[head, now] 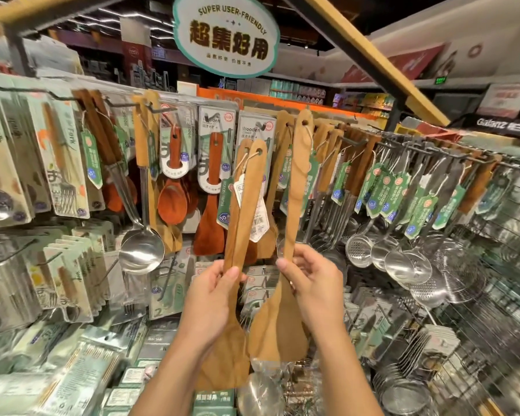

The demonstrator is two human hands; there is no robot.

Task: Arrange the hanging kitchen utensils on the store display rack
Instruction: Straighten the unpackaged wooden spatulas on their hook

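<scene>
Wood, pale: two bunches of light wooden spatulas held up at centre frame, off the hooks, handles up and blades down.
Left hand: fingers and thumb curled round the necks of the left spatulas; at least two handles side by side, string loops and a white barcode tag hanging from the hang holes.
Right hand: thumb and fingers pinch the neck of the right spatulas; two blades overlap below the hand. The top hang hole sits just beside the hook row in the upper centre, whether threaded I cannot tell.
Progress: mid-task, by my reading. Most stock already hangs in order; the spatulas in hand are not yet settled on a hook.
Left to do: probably match the two bunches, slip the holes over a free prong next to the like wooden handles, then straighten the tags.
Rack, left of frame: carded forks and spoons in pale green packs, a steel ladle, red-brown wooden rice spoons on cards.
Rack, right of frame: steel skimmers and strainers with green tags, on a wire grid.
Bottom of frame: more packs stacked below; contents too blurred to name.
Overhead: oval sign, upper centre.
</scene>
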